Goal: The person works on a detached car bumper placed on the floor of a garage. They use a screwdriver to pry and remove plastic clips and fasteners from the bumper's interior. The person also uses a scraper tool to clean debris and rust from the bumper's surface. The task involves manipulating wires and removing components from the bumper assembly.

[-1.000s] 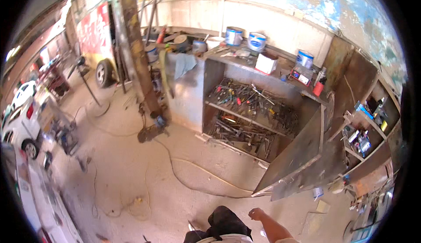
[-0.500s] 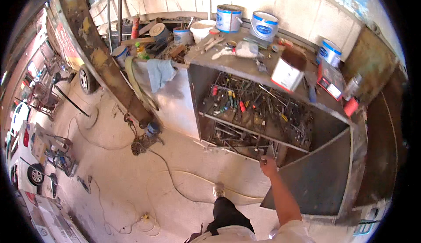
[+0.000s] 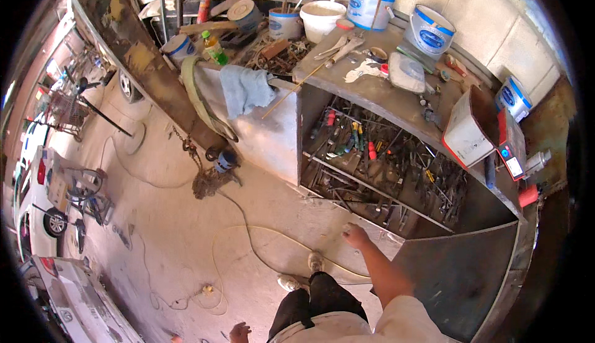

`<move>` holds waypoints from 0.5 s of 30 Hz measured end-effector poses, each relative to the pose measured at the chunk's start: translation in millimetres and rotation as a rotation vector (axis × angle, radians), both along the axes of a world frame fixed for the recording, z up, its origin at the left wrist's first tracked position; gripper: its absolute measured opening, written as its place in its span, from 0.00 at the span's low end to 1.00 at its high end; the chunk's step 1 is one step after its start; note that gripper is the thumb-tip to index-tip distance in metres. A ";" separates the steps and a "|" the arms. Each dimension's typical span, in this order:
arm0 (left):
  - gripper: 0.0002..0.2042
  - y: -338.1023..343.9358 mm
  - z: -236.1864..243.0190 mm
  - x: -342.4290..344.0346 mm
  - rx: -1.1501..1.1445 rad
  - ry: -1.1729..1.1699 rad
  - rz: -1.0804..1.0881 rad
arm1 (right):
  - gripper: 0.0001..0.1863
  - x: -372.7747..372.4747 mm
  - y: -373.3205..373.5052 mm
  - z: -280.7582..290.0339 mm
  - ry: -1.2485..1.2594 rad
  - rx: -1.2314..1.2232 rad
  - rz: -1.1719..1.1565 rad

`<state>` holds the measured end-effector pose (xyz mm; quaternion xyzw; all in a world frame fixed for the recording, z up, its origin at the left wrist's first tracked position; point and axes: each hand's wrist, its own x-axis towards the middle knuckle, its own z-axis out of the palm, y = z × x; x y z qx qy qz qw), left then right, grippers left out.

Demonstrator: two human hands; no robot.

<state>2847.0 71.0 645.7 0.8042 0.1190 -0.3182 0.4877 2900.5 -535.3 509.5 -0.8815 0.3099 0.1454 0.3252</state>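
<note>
Left hand (image 3: 240,332) and right hand (image 3: 355,236) were apart
Left was cropped; I couldn't tell either grip; shelved tools (image 3: 372,151) blurred together.

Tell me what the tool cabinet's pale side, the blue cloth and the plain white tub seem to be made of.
Pale side: probably painted sheet metal, scuffed; flat with a dull sheen, though board is possible.
Blue cloth: soft, matte fabric; it drapes in folds.
White tub: likely smooth plastic; plain white with a rounded rim.
</note>
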 end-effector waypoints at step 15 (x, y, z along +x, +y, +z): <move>0.07 116.6 -51.4 -113.9 0.603 -0.184 -0.208 | 0.20 212.1 -94.9 68.7 -0.232 -0.151 -0.267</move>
